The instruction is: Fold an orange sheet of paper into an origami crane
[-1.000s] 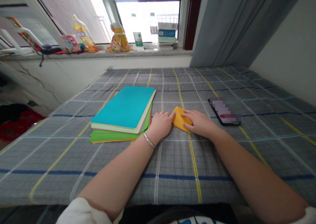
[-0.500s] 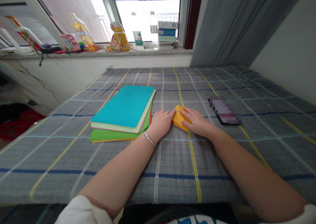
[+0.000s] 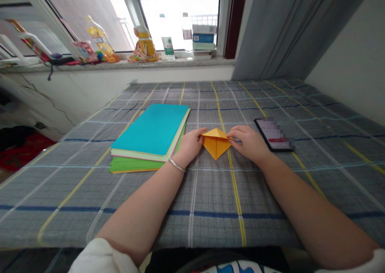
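Note:
A small folded sheet of orange paper (image 3: 215, 145) lies on the plaid cloth, its lower point toward me and a crease down its middle. Its top part is raised along a horizontal fold. At the left corner, my left hand (image 3: 192, 142) pinches the paper between thumb and fingers; a silver bangle circles that wrist. My right hand (image 3: 248, 142) pinches the opposite corner. Just left of my left hand rests a stack of coloured paper (image 3: 152, 130), blue on top with pale and green sheets below.
A phone (image 3: 275, 134) with a partly blurred screen lies right of my right hand. The plaid cloth (image 3: 210, 193) covers the surface. Along the windowsill (image 3: 180, 63) stand a drink bottle (image 3: 102, 40), a yellow flask (image 3: 146, 44), a tube (image 3: 167, 48) and boxes (image 3: 204, 38).
The orange paper has been turned so its point faces me, and its top is lifted at a fold. My hands moved apart from pressing on it to gripping its side corners.

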A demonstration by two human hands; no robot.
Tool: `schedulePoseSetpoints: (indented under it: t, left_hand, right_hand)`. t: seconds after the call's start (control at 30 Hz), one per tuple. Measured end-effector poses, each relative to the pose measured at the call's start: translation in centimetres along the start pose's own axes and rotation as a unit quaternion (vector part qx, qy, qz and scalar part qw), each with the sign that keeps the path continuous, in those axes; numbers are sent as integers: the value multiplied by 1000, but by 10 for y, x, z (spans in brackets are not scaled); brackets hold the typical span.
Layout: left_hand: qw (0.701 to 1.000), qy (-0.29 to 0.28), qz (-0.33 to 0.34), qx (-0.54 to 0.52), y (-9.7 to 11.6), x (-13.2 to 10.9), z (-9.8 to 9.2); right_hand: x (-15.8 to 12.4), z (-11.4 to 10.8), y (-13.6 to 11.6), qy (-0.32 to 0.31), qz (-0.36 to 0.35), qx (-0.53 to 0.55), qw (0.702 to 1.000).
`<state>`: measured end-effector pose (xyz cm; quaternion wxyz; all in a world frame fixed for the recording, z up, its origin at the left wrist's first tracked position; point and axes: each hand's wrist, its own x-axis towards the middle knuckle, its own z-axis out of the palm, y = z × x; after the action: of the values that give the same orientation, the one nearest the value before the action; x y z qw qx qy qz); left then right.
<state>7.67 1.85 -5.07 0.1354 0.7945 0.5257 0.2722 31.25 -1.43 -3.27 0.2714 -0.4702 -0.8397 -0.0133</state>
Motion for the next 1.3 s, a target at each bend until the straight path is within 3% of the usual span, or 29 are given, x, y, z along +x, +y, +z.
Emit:
schedulePoseSetpoints:
  t: [0.07, 0.17, 0.37, 0.7, 0.87, 1.03, 1.3]
  left_hand:
    - [1000, -13, 0, 20, 2, 0, -3]
    - [993, -39, 29, 104, 3, 0, -8]
    - [971, -41, 80, 223, 1, -3, -10]
    - [960, -59, 87, 259, 20, -10, -18]
    - [974, -45, 77, 208, 29, -13, -2]
    - [964, -99, 92, 228, 32, -17, 15]
    - [950, -139, 114, 254, 36, -18, 18]
  right_hand:
    - [1, -1, -2, -10, -9, -33, 999]
    - [2, -2, -4, -75, -50, -62, 994]
    - [5, -3, -7, -170, -70, -80, 980]
    - [5, 3, -14, -189, -63, -111, 974]
    - [5, 3, -15, -197, -57, -105, 973]
    - [6, 4, -14, -207, -47, -99, 972]
    - [8, 10, -7, -211, -21, -78, 974]
